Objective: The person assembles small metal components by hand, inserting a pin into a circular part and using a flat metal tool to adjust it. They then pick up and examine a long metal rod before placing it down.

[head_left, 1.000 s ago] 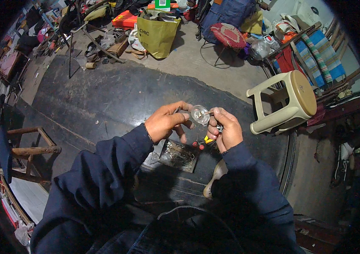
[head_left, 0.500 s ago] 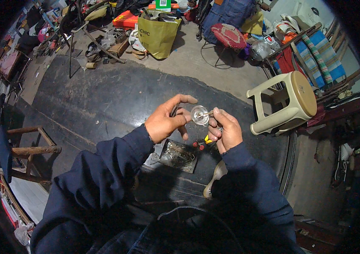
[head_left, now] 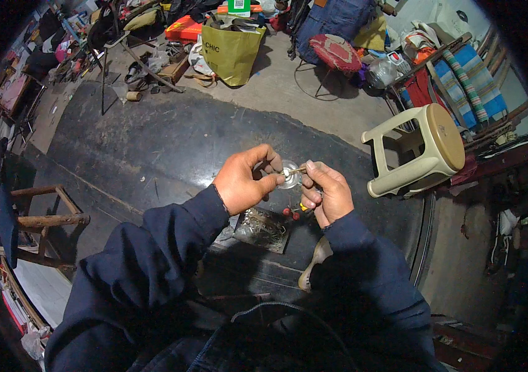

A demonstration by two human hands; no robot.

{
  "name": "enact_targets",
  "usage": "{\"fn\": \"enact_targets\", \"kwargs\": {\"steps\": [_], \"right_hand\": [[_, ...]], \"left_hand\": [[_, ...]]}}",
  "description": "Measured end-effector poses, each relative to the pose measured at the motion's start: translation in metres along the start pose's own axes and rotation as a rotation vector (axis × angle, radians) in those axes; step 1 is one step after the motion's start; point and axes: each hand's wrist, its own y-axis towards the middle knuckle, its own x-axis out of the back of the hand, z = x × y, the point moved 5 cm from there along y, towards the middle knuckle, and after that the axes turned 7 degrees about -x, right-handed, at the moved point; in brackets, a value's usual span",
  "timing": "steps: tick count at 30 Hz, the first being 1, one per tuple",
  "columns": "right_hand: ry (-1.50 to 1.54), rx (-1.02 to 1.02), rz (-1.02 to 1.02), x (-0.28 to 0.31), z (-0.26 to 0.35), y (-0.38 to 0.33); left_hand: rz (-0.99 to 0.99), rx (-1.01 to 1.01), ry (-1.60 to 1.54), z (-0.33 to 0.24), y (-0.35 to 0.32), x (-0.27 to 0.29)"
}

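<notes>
In front of me is a clear round disc-shaped piece (head_left: 292,178) with a small white and metal part at its centre. My left hand (head_left: 245,178) is closed, thumb and fingertips pinching at the disc's left side. A short brass-coloured rod (head_left: 297,170), perhaps a screw, reaches across the disc, and my right hand (head_left: 331,189) pinches its outer end. Below that hand shows a bit of yellow (head_left: 306,203), partly hidden, beside two small red round ends (head_left: 291,214). A shallow tray (head_left: 281,242) of thin metal pieces, seemingly nails or screws, lies beneath my hands.
A black mat (head_left: 140,133) covers the floor. To the right a cream plastic stool (head_left: 400,152) lies on its side; a wooden stool (head_left: 53,220) is at left. Farther off are a yellow-green bag (head_left: 233,56), a round red-cushioned seat (head_left: 335,53) and piled clutter.
My left fingers have curled in and closed at the disc, where before they were spread beside it. The disc has shifted slightly down and left; the brass rod now shows more plainly.
</notes>
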Motion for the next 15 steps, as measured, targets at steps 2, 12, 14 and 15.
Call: {"fn": "enact_targets", "kwargs": {"steps": [2, 12, 14, 15], "right_hand": [[-0.008, 0.000, -0.004, 0.0004, -0.0002, -0.0004], [-0.140, 0.011, -0.031, -0.0025, 0.0009, -0.0007], [-0.156, 0.030, -0.010, -0.0030, 0.0010, 0.0008], [-0.155, 0.023, -0.004, -0.0027, -0.0001, 0.0008]], "left_hand": [[-0.019, -0.007, 0.077, -0.0015, -0.0015, 0.0012], [-0.072, -0.177, 0.317, -0.0086, 0.0000, 0.0072], [-0.054, -0.163, 0.294, -0.0067, 0.0008, 0.0065], [-0.040, -0.116, 0.242, -0.0038, 0.0001, 0.0059]]}}
